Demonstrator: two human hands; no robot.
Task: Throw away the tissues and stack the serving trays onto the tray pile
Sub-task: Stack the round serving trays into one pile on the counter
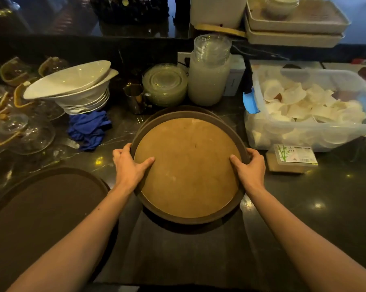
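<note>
Head view, single frame. Round serving tray (188, 167), tan inner face with a dark brown rim, held by both hands over the middle of the dark counter (304, 207). Left hand (128, 166): grip closed on the left rim, thumb lying across the tan face, fingers wrapped over the outer edge. Right hand (250, 168): same hold mirrored on the right rim. Near edge of the tray looks raised off the counter, with shadow beneath it.

Behind the far edge a second dark rim (184, 109) shows, concentric and touching or nearly so; I take this as the tray pile, with the held tray coming to rest on it. Cannot tell how many trays lie under it.

A larger dark oval tray (47, 199) lies flat on the counter at lower left, apart from the pile and untouched.

Progress, as a judgement: no loose tissues are visible on either tray or on the counter, so the tissue step looks finished, though no bin is in view to confirm it. Stacking is partway: one tray at the pile, not yet released; the oval tray left to do
</note>
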